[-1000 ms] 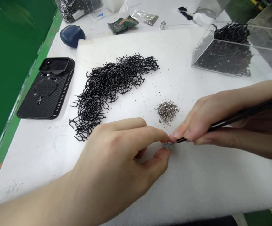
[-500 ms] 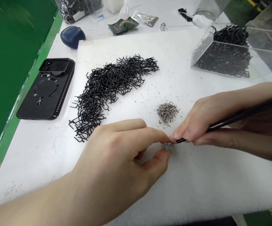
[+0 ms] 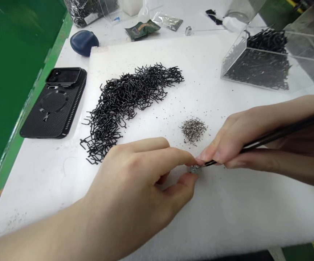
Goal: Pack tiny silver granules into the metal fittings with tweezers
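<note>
Between thumb and index finger, my left hand (image 3: 143, 181) pinches a small shiny metal part (image 3: 194, 168) low over the white foam sheet (image 3: 222, 214). My right hand (image 3: 238, 137) grips black tweezers (image 3: 271, 137), whose tips reach the metal part from the right. A right fingertip is close against the left index fingertip, and fingers hide much of the part. Just beyond the hands lies a pile of tiny silvery pieces (image 3: 193, 130). Behind my left hand spreads a long curved heap of bent black pins (image 3: 129, 94).
A black phone (image 3: 54, 103) lies at the left edge, with a dark blue rounded object (image 3: 84, 42) behind it. At the back are a green packet (image 3: 142, 29), a clear bag (image 3: 168, 21) and a small metal block (image 3: 188, 30). A clear box (image 3: 257, 69) of black pieces stands back right.
Hardly anything differs. Both hands keep their places at the metal part, and the whole view has shifted very slightly.
</note>
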Tool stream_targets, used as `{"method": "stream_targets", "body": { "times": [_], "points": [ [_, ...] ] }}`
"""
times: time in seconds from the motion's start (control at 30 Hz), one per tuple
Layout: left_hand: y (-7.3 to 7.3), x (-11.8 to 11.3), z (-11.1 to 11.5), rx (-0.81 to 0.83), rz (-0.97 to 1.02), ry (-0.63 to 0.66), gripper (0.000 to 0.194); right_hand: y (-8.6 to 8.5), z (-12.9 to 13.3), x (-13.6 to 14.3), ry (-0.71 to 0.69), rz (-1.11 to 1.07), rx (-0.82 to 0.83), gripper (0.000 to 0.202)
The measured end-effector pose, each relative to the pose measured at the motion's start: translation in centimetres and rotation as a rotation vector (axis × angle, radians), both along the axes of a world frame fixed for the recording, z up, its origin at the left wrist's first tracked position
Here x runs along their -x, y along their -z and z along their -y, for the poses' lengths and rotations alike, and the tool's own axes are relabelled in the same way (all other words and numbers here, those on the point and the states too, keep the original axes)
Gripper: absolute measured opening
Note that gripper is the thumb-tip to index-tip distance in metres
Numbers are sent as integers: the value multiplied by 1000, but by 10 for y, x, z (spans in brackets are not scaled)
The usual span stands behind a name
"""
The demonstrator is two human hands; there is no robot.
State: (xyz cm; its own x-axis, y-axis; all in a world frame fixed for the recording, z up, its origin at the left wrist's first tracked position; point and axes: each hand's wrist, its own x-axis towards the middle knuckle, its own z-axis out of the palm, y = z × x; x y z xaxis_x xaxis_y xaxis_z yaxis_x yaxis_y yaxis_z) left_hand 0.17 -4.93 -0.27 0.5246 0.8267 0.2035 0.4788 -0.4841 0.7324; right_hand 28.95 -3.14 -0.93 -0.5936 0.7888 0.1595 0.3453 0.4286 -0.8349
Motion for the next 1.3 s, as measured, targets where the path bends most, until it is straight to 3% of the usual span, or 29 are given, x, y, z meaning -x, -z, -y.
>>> {"method": "stream_targets", "body": {
  "times": [0.17,0.27,0.37,0.53,0.8,1.13,1.3],
  "points": [
    [3,-1,0,-1,17,-1,22,-3,0,2,-17,4,14,4],
    [3,-1,0,-2,13,-2,22,-9,-2,2,48,-9,4,3],
    [4,-1,1,4,-27,5,23,-13,-6,-5,115,26,-60,5],
    [3,-2,-1,-5,-14,4,24,-7,-11,-16,112,94,-176,8],
    [2,3,1,-10,-56,2,24,-8,-15,-5,76,44,-55,9],
    [8,3,5,-25,11,7,23,-8,-11,0,95,21,-92,18],
    [2,3,1,-10,-51,38,21,-5,-9,-5,135,72,-90,16]
  ]
}}
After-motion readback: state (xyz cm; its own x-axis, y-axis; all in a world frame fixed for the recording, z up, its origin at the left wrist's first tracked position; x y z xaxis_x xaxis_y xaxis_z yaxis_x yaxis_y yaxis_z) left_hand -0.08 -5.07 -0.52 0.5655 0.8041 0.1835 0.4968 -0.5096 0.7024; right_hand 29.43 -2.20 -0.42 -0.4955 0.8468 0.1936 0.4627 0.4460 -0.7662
